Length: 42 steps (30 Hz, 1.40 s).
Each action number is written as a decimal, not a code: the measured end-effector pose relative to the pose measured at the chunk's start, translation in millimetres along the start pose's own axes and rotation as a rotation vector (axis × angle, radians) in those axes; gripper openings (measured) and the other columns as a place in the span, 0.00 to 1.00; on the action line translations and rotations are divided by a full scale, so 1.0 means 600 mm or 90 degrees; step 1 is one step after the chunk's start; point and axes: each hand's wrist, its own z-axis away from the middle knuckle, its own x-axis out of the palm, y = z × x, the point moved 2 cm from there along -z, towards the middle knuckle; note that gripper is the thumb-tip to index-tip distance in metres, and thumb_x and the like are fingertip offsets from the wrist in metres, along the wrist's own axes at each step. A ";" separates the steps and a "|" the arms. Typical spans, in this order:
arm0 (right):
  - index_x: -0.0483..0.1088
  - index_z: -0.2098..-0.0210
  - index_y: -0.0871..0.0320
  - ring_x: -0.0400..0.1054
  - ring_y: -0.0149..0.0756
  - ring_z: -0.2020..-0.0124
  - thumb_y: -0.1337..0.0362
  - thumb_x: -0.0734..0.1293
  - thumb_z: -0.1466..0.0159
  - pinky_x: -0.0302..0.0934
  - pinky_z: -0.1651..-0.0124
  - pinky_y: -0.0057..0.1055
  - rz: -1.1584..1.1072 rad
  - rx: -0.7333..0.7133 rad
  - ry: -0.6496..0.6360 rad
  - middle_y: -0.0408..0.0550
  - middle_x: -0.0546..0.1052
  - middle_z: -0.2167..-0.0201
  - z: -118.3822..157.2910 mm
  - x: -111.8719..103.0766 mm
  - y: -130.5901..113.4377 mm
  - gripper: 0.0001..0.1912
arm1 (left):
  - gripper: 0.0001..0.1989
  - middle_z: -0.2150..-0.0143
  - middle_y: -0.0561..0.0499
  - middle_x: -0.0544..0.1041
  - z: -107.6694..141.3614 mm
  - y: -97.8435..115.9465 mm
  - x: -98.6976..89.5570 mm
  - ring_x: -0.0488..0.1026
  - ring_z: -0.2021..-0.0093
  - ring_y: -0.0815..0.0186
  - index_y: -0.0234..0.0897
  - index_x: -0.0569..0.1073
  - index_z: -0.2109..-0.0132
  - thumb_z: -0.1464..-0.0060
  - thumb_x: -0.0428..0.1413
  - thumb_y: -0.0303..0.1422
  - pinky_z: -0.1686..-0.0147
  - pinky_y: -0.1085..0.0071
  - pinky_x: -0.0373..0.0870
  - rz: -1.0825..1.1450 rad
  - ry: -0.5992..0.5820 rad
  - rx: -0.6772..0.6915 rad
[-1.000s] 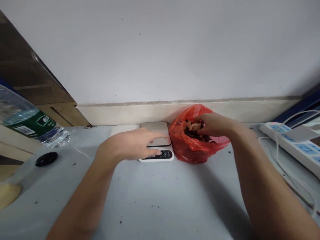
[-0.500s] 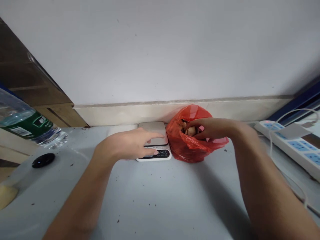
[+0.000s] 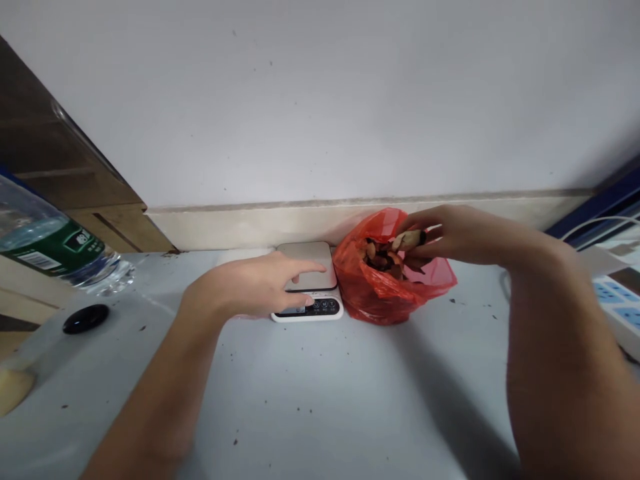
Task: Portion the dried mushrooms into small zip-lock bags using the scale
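Note:
A white kitchen scale with a grey plate stands against the wall, its lit display partly behind my fingers. Over its left side, my left hand has fingers apart and holds nothing, one fingertip at the black button strip. Right beside the scale sits an open red plastic bag with several brown dried pieces inside. At the bag's mouth, my right hand pinches a pale, dark-ended dried piece, which looks like a mushroom.
On the left are a water bottle with a green label, a black oval object and a pale yellowish object. A white power strip with cables lies at the right, and the wall rises behind.
My right hand has risen from inside the bag toward its upper right rim, with a dried piece now showing between its fingers. My left hand has barely moved.

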 end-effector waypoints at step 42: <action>0.80 0.51 0.56 0.78 0.42 0.54 0.72 0.70 0.37 0.66 0.49 0.32 -0.066 -0.210 0.008 0.47 0.85 0.55 -0.070 0.139 -0.164 0.16 | 0.35 0.37 0.47 0.78 -0.008 -0.092 -0.034 0.76 0.43 0.54 0.53 0.61 0.26 0.38 0.53 0.48 0.45 0.63 0.70 0.016 0.082 -0.064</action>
